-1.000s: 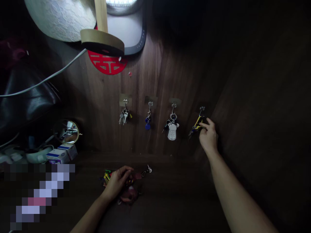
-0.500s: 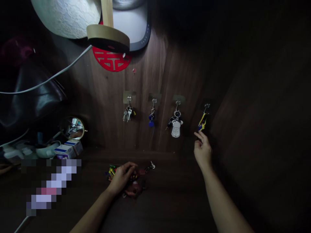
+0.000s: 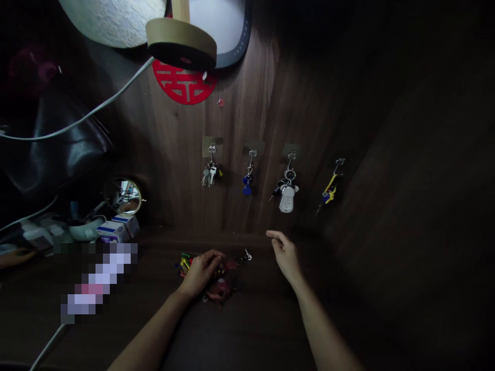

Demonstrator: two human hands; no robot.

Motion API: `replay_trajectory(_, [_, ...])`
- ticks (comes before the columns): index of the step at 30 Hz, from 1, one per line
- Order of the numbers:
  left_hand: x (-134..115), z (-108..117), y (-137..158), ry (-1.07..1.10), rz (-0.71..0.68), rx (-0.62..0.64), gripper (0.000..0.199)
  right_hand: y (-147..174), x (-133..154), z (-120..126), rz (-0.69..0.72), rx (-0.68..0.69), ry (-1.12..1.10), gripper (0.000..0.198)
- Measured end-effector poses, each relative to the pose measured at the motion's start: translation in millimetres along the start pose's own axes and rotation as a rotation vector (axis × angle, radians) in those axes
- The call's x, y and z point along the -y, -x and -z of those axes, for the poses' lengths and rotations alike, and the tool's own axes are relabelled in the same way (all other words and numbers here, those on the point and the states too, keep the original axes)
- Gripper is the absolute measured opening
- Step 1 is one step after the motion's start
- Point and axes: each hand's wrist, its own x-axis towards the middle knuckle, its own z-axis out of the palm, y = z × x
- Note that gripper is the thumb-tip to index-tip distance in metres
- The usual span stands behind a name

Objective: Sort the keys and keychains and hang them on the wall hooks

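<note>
My left hand (image 3: 202, 272) lies over a heap of small keychains and trinkets on the dark surface, fingers bent and closed; what they hold is hidden. Yellow and green keychains (image 3: 184, 264) poke out at its left, and a reddish-brown keychain item (image 3: 219, 289) lies below its fingers. Held above the surface, my right hand (image 3: 286, 256) is empty, its fingers stretched toward the left. A small silver key (image 3: 248, 254) on a dark clip lies between my hands. On the rightmost wall hook (image 3: 340, 162) hangs a key on a yellow strap (image 3: 331, 188), apart from my right hand.
Three more hooks carry a key bunch (image 3: 211, 174), blue tags (image 3: 247, 186) and keys with a white fob (image 3: 286, 199). At left stand a round mirror (image 3: 124, 197), boxes (image 3: 119, 229) and a dark bag (image 3: 65, 123). A cable (image 3: 104, 104) crosses the wall.
My right hand has moved down and left from the yellow strap, which now hangs freely on the rightmost hook. My left hand stays on the heap. The view has shifted slightly.
</note>
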Motion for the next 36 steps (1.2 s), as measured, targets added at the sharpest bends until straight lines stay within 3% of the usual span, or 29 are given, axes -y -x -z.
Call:
replay_trajectory(7, [3,0,0,-0.034,-0.024,0.021,0.032,24,3,-28,0.031,0.192,0.069,0.024])
replay_trajectory(17, [7,-2,1,-0.072,-0.045,-0.043,0.030,42,8,-45,0.287,0.441,0.247,0.031])
replay_trajectory(29, [17,13,3,-0.509,0.101,-0.203,0.024,44,12,-42,0.335,0.424,0.358,0.024])
replay_trajectory(36, [16,11,4,-0.539,-0.079,-0.246,0.022,41,11,-49,0.148,0.321,0.012,0.026])
